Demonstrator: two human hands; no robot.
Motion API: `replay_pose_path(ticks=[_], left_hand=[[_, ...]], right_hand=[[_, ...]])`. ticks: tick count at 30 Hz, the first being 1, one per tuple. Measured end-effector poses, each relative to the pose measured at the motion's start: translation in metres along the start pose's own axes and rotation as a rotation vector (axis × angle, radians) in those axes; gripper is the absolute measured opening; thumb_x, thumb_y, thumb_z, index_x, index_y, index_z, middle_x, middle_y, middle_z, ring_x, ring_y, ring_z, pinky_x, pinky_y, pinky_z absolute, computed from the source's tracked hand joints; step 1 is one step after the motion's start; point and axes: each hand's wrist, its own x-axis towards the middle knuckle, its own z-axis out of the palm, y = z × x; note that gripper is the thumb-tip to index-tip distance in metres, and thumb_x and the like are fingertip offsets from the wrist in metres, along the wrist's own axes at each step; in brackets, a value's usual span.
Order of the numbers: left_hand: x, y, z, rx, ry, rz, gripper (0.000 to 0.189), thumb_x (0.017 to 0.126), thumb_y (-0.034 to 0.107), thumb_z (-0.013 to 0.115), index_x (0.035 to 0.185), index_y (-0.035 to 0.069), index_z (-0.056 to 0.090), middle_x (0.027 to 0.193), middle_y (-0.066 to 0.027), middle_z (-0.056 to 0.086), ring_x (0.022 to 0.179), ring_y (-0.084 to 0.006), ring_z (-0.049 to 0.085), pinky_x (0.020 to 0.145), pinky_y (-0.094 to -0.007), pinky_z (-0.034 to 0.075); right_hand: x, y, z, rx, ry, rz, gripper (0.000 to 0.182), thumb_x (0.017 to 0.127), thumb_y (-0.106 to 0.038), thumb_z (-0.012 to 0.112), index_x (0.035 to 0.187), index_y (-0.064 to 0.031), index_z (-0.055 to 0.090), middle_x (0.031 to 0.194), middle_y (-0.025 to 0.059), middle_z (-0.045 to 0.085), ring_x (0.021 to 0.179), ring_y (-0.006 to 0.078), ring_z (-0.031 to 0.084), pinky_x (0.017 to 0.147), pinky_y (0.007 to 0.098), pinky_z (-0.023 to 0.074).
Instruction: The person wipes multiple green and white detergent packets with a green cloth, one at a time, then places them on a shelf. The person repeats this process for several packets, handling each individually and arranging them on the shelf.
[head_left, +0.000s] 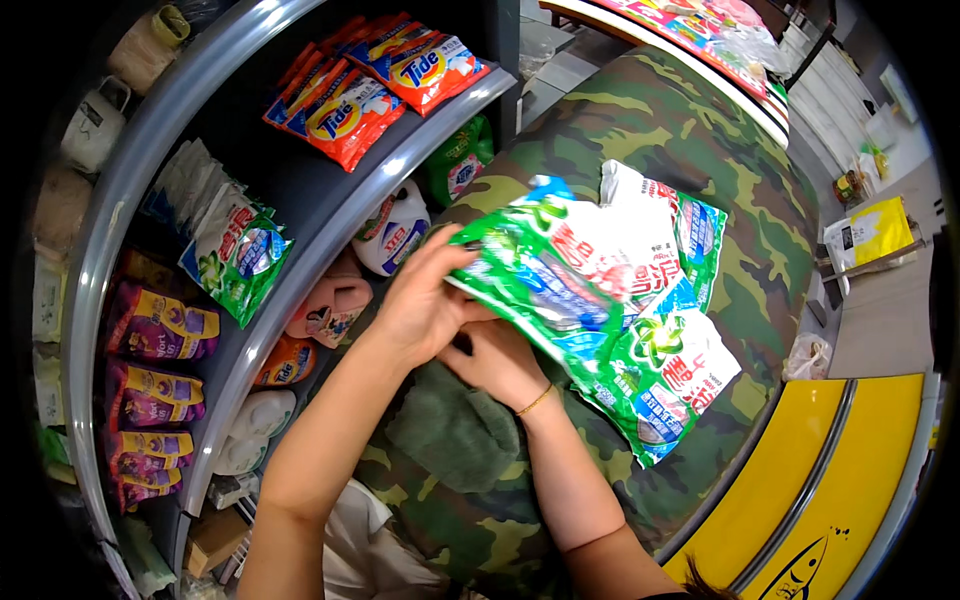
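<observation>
My left hand (427, 300) grips the left end of a green and white plastic packet of laundry detergent (555, 277), held over a camouflage-patterned cover. Just right of it, my right hand (495, 360), with a thin bracelet at the wrist, reaches under the packet's lower edge; its fingertips are partly hidden. More packets of the same kind (675, 375) lie on the camouflage cover (757, 300) beyond and to the right. A dark green cloth (457, 435) lies beneath my hands.
On the left, a curved grey shelf (315, 247) bears orange Tide packets (345, 112), green and white packets (240, 255) and purple pouches (165, 322). Bottles, one white (394, 229), stand on a lower shelf. A yellow panel (840, 457) is at the lower right.
</observation>
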Motion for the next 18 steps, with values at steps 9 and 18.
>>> replay_pose_path(ticks=[9,18], left_hand=[[-0.096,0.009,-0.071,-0.065,0.147,0.197,0.044,0.080,0.004,0.049,0.123,-0.002,0.043,0.113,-0.0141,0.057,0.102,-0.0231,0.059,0.089,-0.0381,0.048],[-0.105,0.017,-0.127,0.306,-0.124,0.084,0.024,0.075,0.012,0.064,0.094,-0.001,0.057,0.089,-0.0023,0.059,0.079,-0.0107,0.056,0.072,-0.0228,0.044]], right_hand=[[0.006,0.016,-0.002,1.510,0.236,0.278,0.030,0.095,-0.010,0.040,0.118,0.0053,0.050,0.112,0.0136,0.061,0.097,0.0188,0.061,0.083,0.0325,0.0511],[0.005,0.015,-0.006,1.609,0.155,0.254,0.036,0.093,-0.021,0.045,0.117,0.0034,0.051,0.106,0.0089,0.063,0.093,0.0141,0.061,0.083,0.0275,0.0482]])
